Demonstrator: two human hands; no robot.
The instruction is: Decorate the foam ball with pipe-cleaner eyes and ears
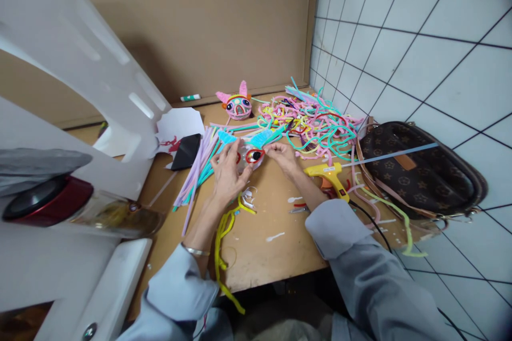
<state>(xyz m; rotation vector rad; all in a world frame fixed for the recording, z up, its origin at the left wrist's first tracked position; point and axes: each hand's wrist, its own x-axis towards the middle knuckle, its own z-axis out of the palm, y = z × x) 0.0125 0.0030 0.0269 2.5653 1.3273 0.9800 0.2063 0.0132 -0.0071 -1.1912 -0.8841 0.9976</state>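
While we lean over the brown wooden table, the biggest thing on it is the brown monogrammed leather handbag at the right edge, against the tiled wall. Next comes the tangled heap of pink, teal and yellow pipe cleaners at the back. Then there is the straight bundle of lilac and teal pipe cleaners on the left, the yellow hot-glue gun lying just right of our right hand, and the finished pink fuzzy animal face near the back board. Smallest, at the table's middle, is the round pale craft face with blue fuzzy ears and red eye rings. Our left hand curls closed around its left side, and our right hand pinches its right edge between thumb and fingertips. We judge the step in hand to be pressing a red eye ring into place. A next move would call for a steady left hold and a light fingertip touch.
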